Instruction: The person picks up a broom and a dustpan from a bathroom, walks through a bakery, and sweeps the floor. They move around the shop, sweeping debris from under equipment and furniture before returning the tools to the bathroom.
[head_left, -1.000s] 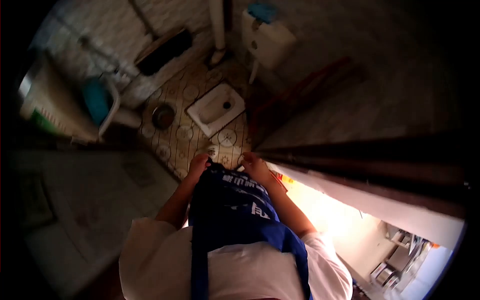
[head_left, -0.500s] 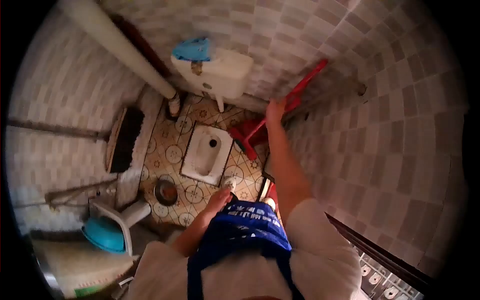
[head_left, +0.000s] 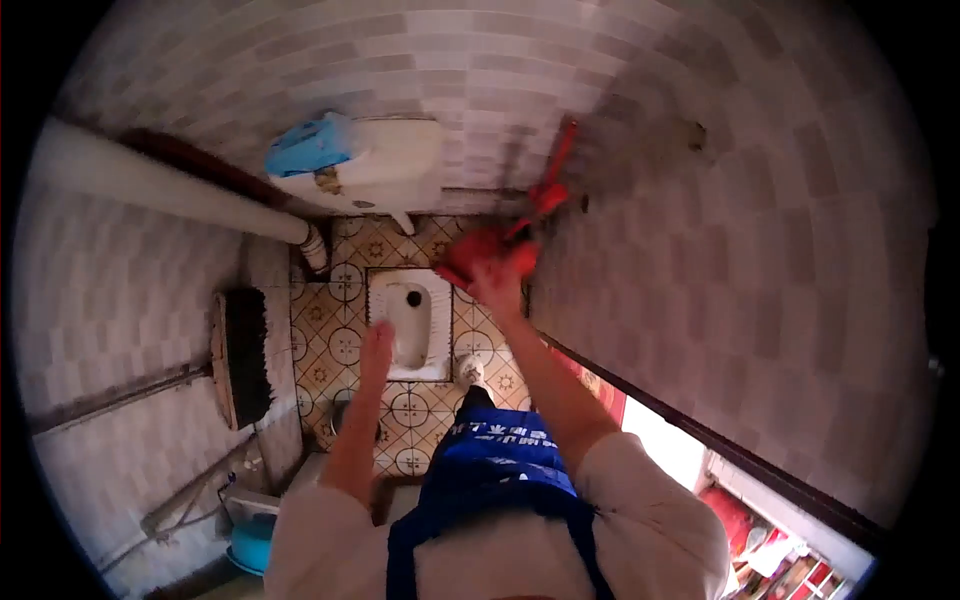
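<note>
Since half a second ago, the right hand (head_left: 497,278) is sitting lower on the red tool (head_left: 550,185), having slid down from the upper handle, and the left hand (head_left: 377,343) is lifting away from the blue apron (head_left: 500,460).

In the head view, the right hand is closing around the tool's lower red end, though blur is hiding the exact grip. The tool is leaning at the far right corner of the floor (head_left: 345,345), its handle slanting up the wall. The left hand is hovering empty with fingers stretched out, over the left edge of the squat toilet (head_left: 435,335). A white cistern (head_left: 390,160) is hanging on the far wall.
</note>
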